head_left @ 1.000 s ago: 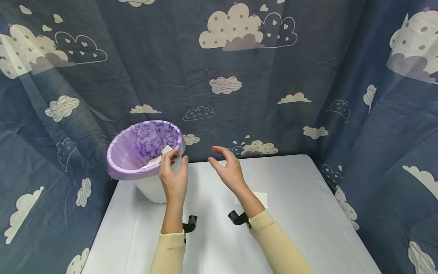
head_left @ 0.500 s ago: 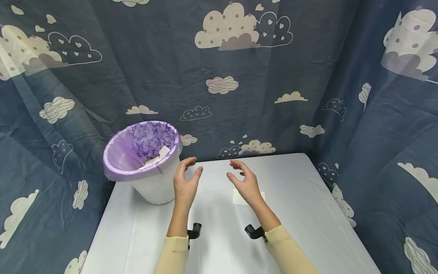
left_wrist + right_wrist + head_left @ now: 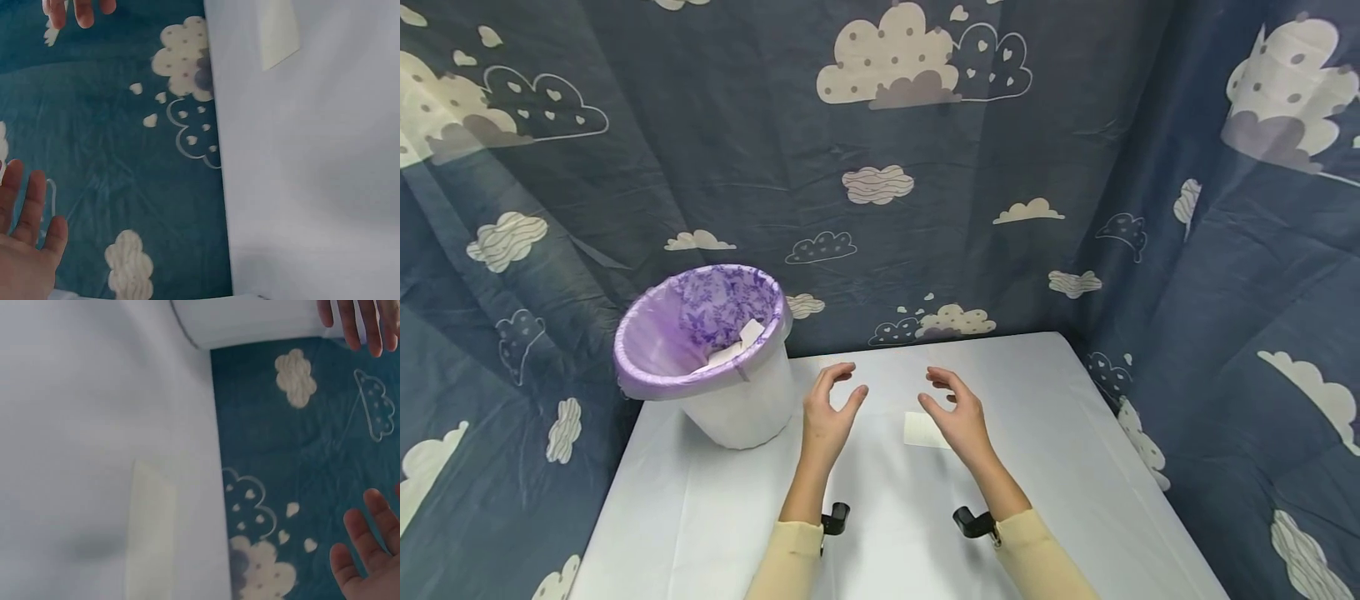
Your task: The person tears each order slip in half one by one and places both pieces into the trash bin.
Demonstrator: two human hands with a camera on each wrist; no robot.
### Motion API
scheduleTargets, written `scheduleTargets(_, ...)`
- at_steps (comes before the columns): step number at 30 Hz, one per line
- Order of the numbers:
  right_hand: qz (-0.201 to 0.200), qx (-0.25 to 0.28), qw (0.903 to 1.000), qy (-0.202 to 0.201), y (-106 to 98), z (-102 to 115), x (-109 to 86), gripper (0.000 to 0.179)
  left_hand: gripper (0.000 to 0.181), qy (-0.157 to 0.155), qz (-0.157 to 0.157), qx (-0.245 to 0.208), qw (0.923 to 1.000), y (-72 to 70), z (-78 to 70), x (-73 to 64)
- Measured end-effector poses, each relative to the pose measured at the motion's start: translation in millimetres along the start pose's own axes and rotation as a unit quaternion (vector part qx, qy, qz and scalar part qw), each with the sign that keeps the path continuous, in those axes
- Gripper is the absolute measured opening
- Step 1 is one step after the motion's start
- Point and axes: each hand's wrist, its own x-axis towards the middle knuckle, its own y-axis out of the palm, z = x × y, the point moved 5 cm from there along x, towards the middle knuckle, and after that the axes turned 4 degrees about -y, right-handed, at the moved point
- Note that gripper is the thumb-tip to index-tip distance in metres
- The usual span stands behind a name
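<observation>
Both hands hover over the white table with nothing in them. My left hand, its fingers relaxed, is just right of a white trash bin and apart from it. A purple bag lines the bin and folds over its rim; white pieces that look like paper lie inside. My right hand, loosely bent, hangs near a pale cream paper rectangle on the table and partly covers it from the head camera. The same paper lies flat in the right wrist view.
The white-covered table ends at a dark blue curtain with cloud prints behind and at both sides. The bin stands at the table's back left. A black wrist camera sits on each forearm.
My left hand has moved right and toward me, away from the bin's rim. My right hand has shifted right and nearer too. The bin and paper stay put while the head view turns slightly.
</observation>
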Motion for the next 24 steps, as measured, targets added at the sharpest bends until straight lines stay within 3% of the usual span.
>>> scheduleTargets(7, -0.003, -0.004, 0.9997, 0.026, -8, -21, -8.0, 0.049, 0.043, -0.025, 0.036, 0.017, 0.9989, 23.5, 15.5, -8.6)
scheduleTargets(24, 0.035, -0.076, 0.9944, 0.064, -8, -68, -22.3, 0.063, 0.056, -0.032, 0.123, 0.056, 0.9903, 75.2, 32.9, -19.8)
